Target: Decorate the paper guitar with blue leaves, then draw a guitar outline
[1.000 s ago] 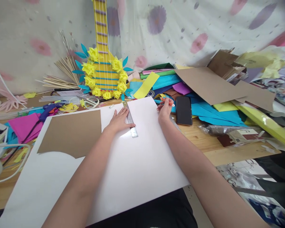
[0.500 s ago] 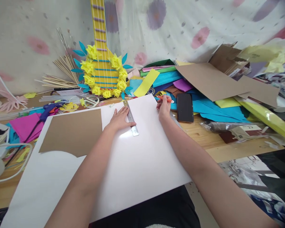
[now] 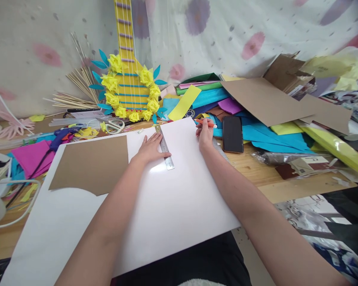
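Note:
A large white sheet [image 3: 179,206] spreads across the table before me. On it lies a short metal ruler [image 3: 168,161], set at a slant. My left hand [image 3: 150,149] rests on the ruler with fingers spread, thumb across its lower part. At the sheet's right edge, my right hand [image 3: 205,137] is closed around an orange pen [image 3: 209,124]; its writing tip is too small to make out. A brown cardboard piece [image 3: 91,165] with a curved lower edge lies on the sheet, left of my left hand. A black phone [image 3: 232,134] sits just right of my right hand.
A yellow paper guitar [image 3: 133,85] with yellow flowers stands at the back. Scissors [image 3: 115,126] and wooden sticks [image 3: 74,101] lie near it. Coloured sheets [image 3: 210,96] and cardboard [image 3: 265,101] pile up at right. A blue glue gun [image 3: 62,137] is at left.
Almost nothing has moved. My right hand and the pen have shifted very slightly left; my left hand stays on the ruler.

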### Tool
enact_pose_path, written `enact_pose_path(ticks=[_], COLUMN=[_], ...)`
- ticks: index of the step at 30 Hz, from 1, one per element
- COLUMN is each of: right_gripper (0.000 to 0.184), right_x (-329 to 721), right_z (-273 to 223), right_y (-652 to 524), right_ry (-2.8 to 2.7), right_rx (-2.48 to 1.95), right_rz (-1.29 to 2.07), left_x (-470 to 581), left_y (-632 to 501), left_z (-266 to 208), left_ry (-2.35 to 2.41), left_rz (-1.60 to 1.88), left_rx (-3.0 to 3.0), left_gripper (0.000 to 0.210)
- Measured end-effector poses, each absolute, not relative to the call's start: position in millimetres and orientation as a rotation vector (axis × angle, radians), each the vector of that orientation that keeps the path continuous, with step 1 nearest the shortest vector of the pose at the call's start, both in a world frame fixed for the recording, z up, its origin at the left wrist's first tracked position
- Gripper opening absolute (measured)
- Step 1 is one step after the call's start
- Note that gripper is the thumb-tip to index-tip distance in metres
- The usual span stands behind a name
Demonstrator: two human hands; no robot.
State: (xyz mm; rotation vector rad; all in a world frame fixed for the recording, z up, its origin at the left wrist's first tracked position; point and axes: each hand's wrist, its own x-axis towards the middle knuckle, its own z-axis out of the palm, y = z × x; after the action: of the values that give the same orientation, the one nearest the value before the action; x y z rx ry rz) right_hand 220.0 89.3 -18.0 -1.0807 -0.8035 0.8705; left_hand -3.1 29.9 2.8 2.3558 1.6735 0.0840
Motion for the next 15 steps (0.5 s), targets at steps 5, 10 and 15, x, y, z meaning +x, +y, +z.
enact_pose_path(ticks=[5, 10, 15], right_gripper=[0.035, 0.031, 0.029], right_x=[211, 197, 183], right_z=[-19, -15, -6], right_y=[82, 68, 66], right_ry=[-1.053, -1.297, -1.327], right_rx=[-1.143, -1.135, -1.177], right_rz=[0.746, 0.737, 0.828], left_x=[-4, -3, -3], left_y=[32, 32, 31], left_z=[1, 2, 2], left_ry=[1.671, 1.672, 1.664], left_rz=[0.088, 0.094, 0.101], left_rx=[2.353, 2.344, 2.343], left_gripper=[0.1, 0.1, 0.1])
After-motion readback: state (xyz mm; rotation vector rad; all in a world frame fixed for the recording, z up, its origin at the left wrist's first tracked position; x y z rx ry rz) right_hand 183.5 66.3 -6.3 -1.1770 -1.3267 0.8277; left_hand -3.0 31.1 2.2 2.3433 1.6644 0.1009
